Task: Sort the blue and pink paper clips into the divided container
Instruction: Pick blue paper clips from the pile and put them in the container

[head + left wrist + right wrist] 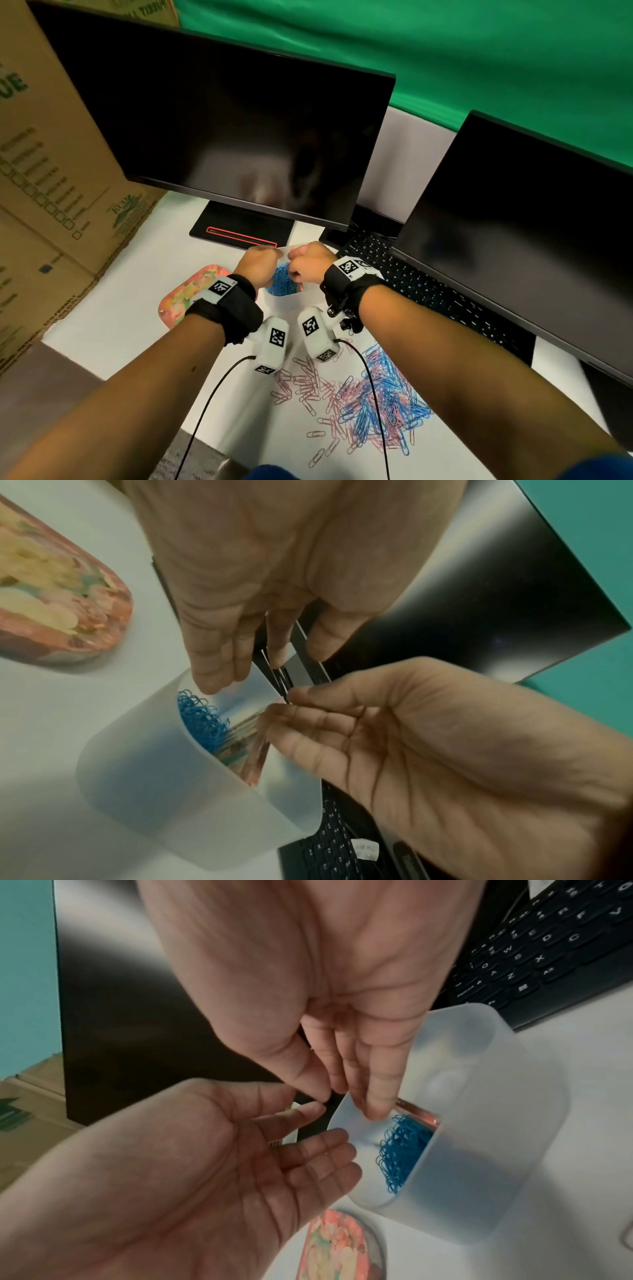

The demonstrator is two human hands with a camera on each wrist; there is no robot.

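Looks like we're mid drop-off: both hands sit over the frosted white plastic divided container [286,301], which stands at 12 o'clock from the loose pile of blue and pink wire paper clips [368,399] on the white table [113,318]. One compartment already holds a heap of blue clips [402,1153]. The left hand [257,265] has its fingers relaxed and holds nothing visible. The right hand [310,262] pinches thumb to fingertips, but I can't tell if a clip is in there. Next move, I'd guess: back toward 6 o'clock for more clips.
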